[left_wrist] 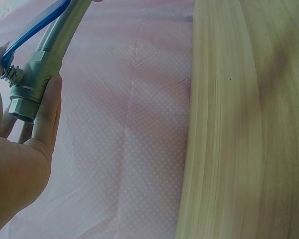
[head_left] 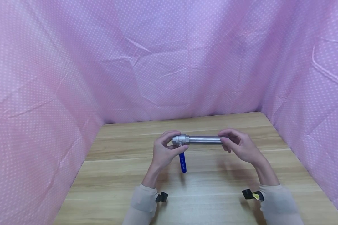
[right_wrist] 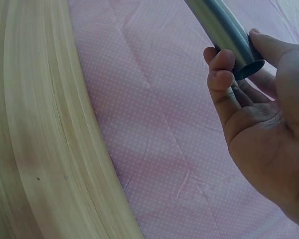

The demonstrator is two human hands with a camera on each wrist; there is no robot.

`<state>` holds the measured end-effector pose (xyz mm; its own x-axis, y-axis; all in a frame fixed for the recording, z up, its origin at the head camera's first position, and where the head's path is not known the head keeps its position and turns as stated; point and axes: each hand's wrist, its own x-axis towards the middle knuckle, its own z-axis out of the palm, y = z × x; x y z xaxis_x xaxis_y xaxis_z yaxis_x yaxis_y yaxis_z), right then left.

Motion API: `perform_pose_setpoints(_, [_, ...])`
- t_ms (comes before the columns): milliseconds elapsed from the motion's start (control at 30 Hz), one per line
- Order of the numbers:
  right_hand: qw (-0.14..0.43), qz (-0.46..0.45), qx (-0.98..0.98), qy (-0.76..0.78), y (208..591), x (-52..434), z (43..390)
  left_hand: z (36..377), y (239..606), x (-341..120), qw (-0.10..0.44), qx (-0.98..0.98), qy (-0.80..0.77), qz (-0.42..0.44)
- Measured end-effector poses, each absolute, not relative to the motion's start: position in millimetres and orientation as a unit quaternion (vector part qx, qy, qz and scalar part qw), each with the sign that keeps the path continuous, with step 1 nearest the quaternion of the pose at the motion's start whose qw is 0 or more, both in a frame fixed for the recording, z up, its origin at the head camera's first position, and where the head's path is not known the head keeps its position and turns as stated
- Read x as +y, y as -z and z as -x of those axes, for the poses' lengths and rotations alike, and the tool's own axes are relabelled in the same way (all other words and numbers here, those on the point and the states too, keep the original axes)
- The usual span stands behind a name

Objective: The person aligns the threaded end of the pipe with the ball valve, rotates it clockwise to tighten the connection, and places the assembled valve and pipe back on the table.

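Observation:
A steel ball valve (head_left: 181, 140) with a blue lever handle (head_left: 182, 162) is joined to a plain steel pipe (head_left: 205, 139), held level above the wooden table (head_left: 202, 193). My left hand (head_left: 164, 150) grips the valve body (left_wrist: 32, 82), fingers curled round it, the blue handle (left_wrist: 32, 27) hanging down toward me. My right hand (head_left: 238, 145) pinches the pipe's free end (right_wrist: 234, 42) between thumb and fingertips. The pipe's open mouth shows in the right wrist view.
Pink dotted cloth (head_left: 169, 62) walls the table at the back and on both sides. Black straps (head_left: 252, 195) sit on both wrists over pale sleeves. The wooden tabletop (left_wrist: 249, 119) stretches under and before the hands.

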<state>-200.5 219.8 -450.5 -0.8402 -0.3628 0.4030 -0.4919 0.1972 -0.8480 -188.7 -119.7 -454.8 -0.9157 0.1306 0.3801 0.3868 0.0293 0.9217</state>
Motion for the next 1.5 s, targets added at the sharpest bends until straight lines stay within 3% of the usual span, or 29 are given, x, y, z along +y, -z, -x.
perform_pose_setpoints(1500, [0.055, -0.267, -0.791, -0.547, 453.3, 219.5, 201.8, 192.7, 458.7, -122.6, 0.080, -0.705, 0.684, 0.166])
